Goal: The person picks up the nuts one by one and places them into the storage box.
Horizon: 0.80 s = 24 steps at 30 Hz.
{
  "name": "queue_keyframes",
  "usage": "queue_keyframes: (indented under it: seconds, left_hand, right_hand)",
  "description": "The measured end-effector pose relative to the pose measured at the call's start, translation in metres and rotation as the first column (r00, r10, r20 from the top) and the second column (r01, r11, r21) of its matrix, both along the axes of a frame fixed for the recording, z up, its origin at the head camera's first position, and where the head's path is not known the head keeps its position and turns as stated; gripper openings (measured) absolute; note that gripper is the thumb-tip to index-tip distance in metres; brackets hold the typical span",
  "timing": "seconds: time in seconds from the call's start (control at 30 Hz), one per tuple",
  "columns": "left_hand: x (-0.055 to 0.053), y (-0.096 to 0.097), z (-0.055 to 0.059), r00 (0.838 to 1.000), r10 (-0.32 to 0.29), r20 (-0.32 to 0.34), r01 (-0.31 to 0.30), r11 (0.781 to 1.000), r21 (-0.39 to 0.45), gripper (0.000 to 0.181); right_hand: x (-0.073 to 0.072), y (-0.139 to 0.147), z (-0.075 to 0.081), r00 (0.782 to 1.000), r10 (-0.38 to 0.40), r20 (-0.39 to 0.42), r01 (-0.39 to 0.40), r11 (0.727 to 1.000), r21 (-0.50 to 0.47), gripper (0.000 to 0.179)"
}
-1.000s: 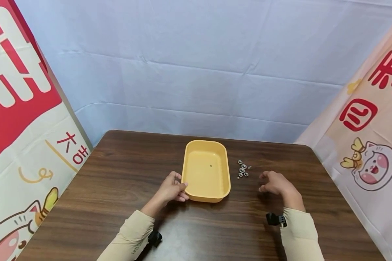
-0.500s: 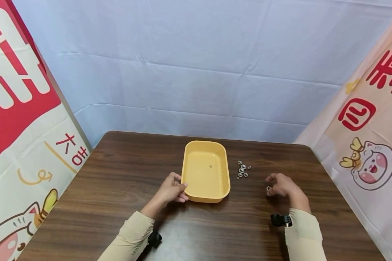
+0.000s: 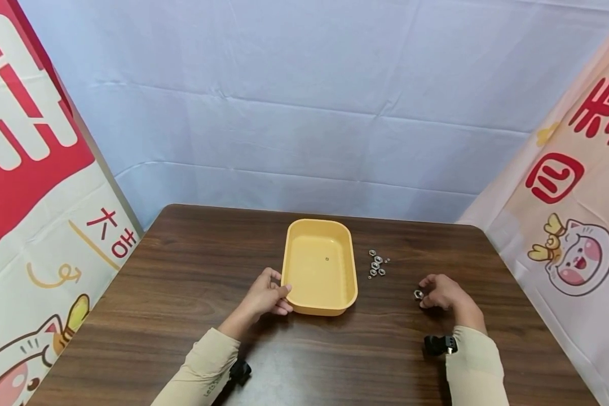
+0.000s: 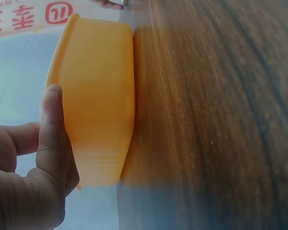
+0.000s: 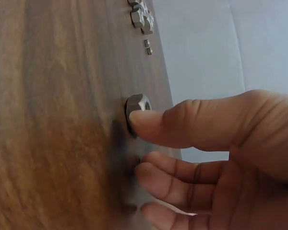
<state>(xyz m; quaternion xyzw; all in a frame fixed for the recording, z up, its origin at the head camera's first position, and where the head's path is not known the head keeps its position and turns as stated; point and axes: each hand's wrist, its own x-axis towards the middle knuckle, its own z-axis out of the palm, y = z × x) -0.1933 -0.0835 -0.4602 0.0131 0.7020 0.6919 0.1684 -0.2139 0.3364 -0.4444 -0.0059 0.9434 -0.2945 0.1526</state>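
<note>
A yellow plastic tray (image 3: 320, 311) rests on the table, with a tiny nut (image 3: 327, 259) inside it. My left hand (image 3: 268, 292) holds the tray's near left corner, thumb at the rim and fingers along the outer wall, as the left wrist view also shows. One large hex nut (image 3: 418, 294) lies on the table right at the fingertips of my right hand (image 3: 445, 294). In the right wrist view the thumb overlaps that hex nut (image 5: 136, 101), and the other fingers are loosely bent, apart from it. The index finger is mostly hidden there behind the thumb.
Several metal nuts (image 3: 375, 265) of different sizes lie in a loose cluster between the tray and my right hand. The dark wooden table (image 3: 208, 248) ends at a pale cloth backdrop (image 3: 294, 113), with printed cloths on both sides.
My right hand has moved right and slightly nearer, away from the cluster. The large nut, at its fingertips half a second ago, now lies uncovered on the table. Left hand and tray keep still.
</note>
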Motion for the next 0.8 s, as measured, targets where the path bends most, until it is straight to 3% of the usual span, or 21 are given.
queue_keyframes:
  seconds: [0.2,0.37,0.57,0.8]
  left_hand:
    - [0.000,-0.001,-0.002,1.000,-0.010,0.004,0.010,1.000,0.003,0.029]
    - [-0.001,-0.002,-0.001,1.000,-0.008,0.008,0.008,1.000,0.003,0.029]
    - [0.000,-0.004,0.000,1.000,-0.015,0.007,0.015,1.000,0.006,0.029]
    - [-0.001,-0.001,-0.001,1.000,-0.018,0.012,0.018,1.000,0.017,0.029]
  right_hand:
    - [0.002,-0.002,-0.009,0.997,-0.074,0.025,0.077,0.991,-0.111,0.046]
    - [0.001,-0.008,-0.013,0.997,-0.075,0.024,0.078,0.983,-0.165,0.042]
    - [-0.001,-0.010,-0.015,0.998,-0.058,0.026,0.061,0.983,-0.176,0.032]
    - [0.001,-0.005,-0.020,0.997,-0.046,-0.068,0.036,0.991,-0.131,0.026]
